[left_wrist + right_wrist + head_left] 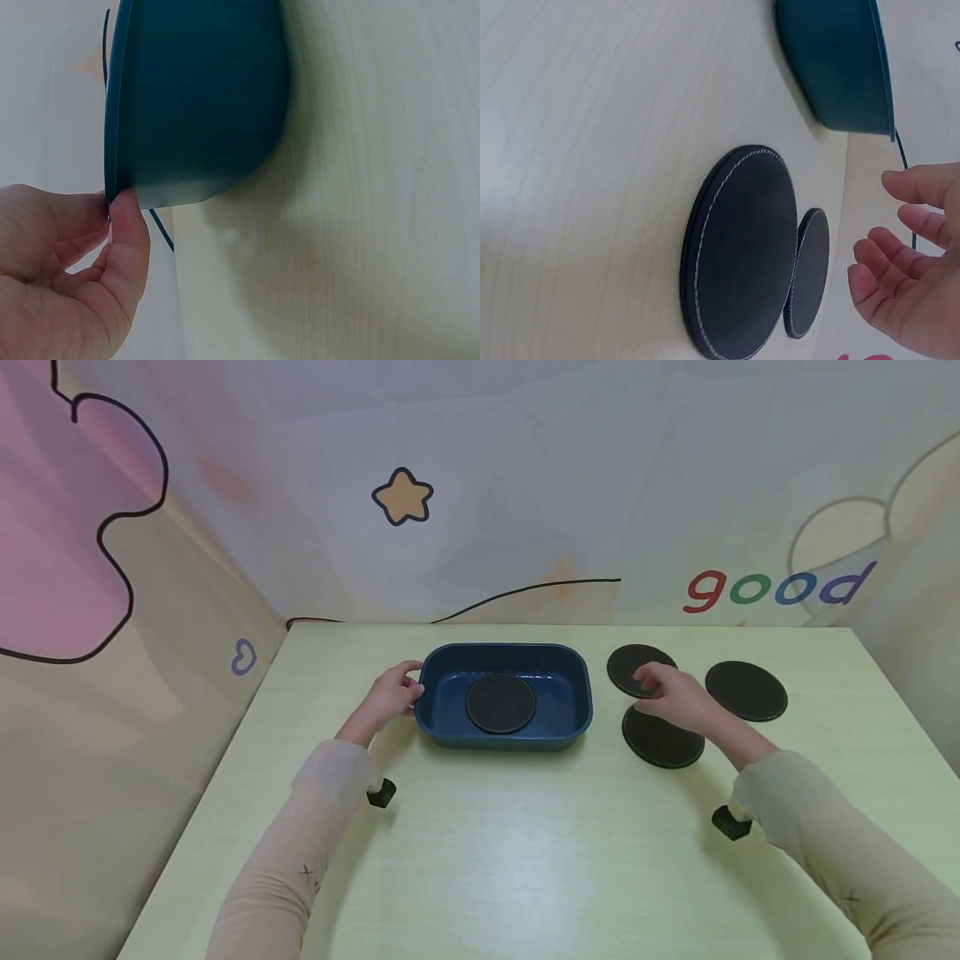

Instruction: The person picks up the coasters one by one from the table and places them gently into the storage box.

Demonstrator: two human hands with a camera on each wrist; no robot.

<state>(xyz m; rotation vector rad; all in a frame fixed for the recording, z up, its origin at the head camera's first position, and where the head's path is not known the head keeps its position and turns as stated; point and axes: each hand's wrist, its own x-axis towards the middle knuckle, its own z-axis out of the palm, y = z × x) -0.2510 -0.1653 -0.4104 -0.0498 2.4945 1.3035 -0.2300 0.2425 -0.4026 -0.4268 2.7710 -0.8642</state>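
A dark blue rectangular bin [502, 742] stands on the table, with one round black coaster [501, 703] lying inside. My left hand [392, 693] pinches the bin's left rim between thumb and fingers, which shows closely in the left wrist view. To the right of the bin, my right hand [675, 695] hovers with loosely bent fingers and nothing in them. Below it lie a far coaster [628, 667] and a near coaster [660, 743], both partly covered by the hand in the head view. White stitching runs round the edge of the near coaster [742, 247] in the right wrist view.
Another black coaster [746, 692] lies farther right on the pale wooden table [510, 852]. A printed backdrop [510, 510] with a star and the word "good" rises behind the table's far edge. More of the backdrop stands at both sides.
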